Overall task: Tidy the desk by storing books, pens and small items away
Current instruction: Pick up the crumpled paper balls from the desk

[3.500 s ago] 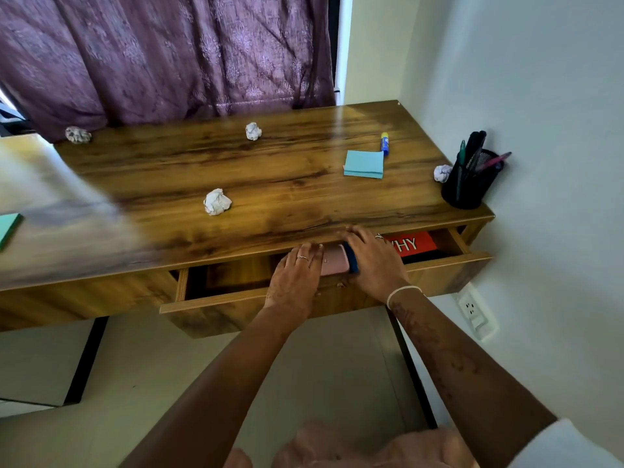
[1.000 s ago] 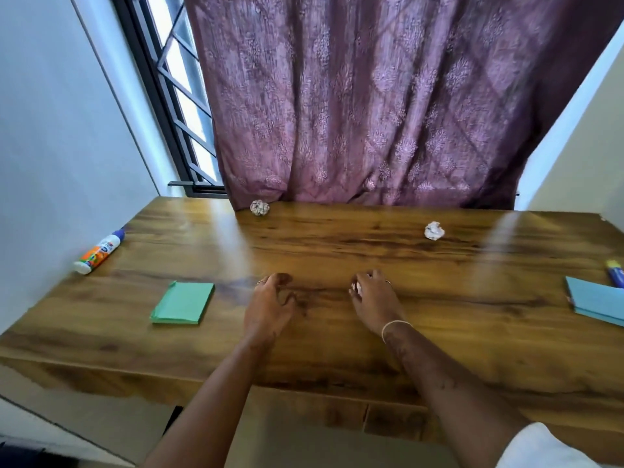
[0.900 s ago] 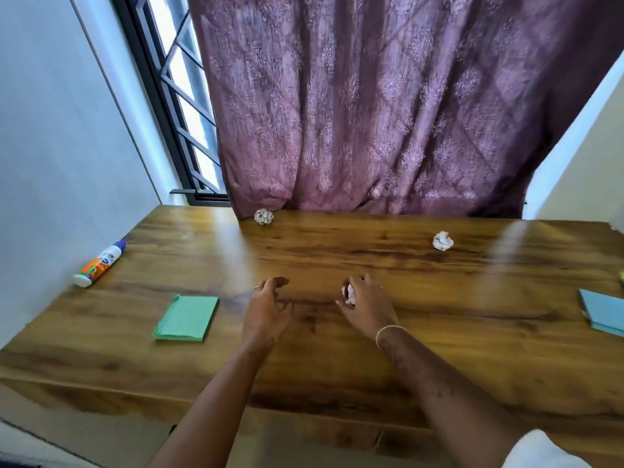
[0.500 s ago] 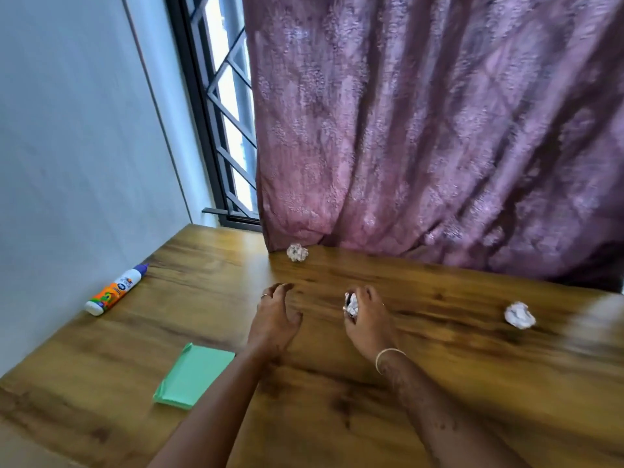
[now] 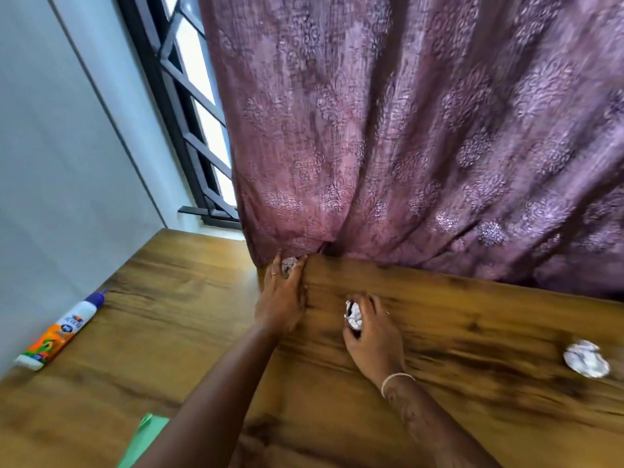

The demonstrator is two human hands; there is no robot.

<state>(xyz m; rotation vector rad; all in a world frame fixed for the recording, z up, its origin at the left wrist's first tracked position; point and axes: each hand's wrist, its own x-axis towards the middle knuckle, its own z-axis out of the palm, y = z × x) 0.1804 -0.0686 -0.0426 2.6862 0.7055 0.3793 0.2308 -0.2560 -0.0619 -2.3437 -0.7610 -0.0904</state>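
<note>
Now paper ball (image 5: 289, 264) under left hand (image 5: 282, 300) fingertips.

A heavy purple patterned curtain (image 5: 422, 136) hangs to the back edge of the brown wooden desk (image 5: 162, 359). Left of it, daylight comes through a black-barred window (image 5: 189, 106) beside a plain white wall (image 5: 60, 157).

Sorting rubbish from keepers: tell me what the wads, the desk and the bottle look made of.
Wads: crumpled white paper, creased and matte. Desk: wood or wood-look laminate, grain bands with a slight sheen. Bottle: probably plastic, smooth printed label, purple nozzle.
</note>
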